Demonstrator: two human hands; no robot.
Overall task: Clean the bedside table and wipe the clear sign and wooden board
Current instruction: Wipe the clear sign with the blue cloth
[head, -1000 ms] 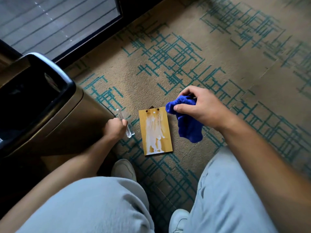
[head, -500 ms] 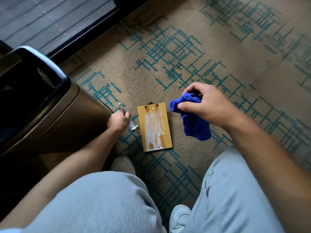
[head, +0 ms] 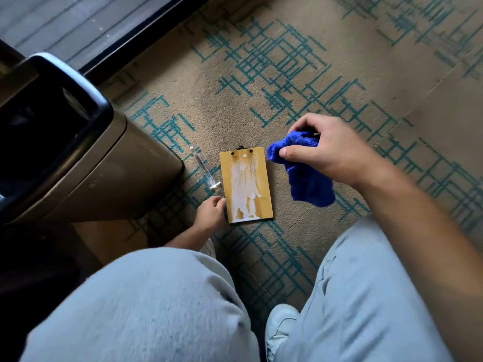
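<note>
A small wooden board (head: 245, 186) with white streaks down its middle lies flat on the carpet. Just left of it lies the clear sign (head: 205, 171), a narrow transparent piece. My left hand (head: 210, 212) rests by the board's lower left edge, fingers curled, holding nothing that I can see. My right hand (head: 324, 150) hovers to the right of the board's top and grips a bunched blue cloth (head: 305, 176), which hangs down from it.
A bronze waste bin (head: 86, 163) with a black rim stands at the left, close to the clear sign. A dark window frame (head: 136, 35) runs along the top left. My knees and white shoes fill the bottom. Patterned carpet (head: 339, 61) stretches to the right.
My left hand has let go of the clear sign, which now lies on the carpet, and has drawn back to the board's lower left edge. My right hand still holds the cloth.
</note>
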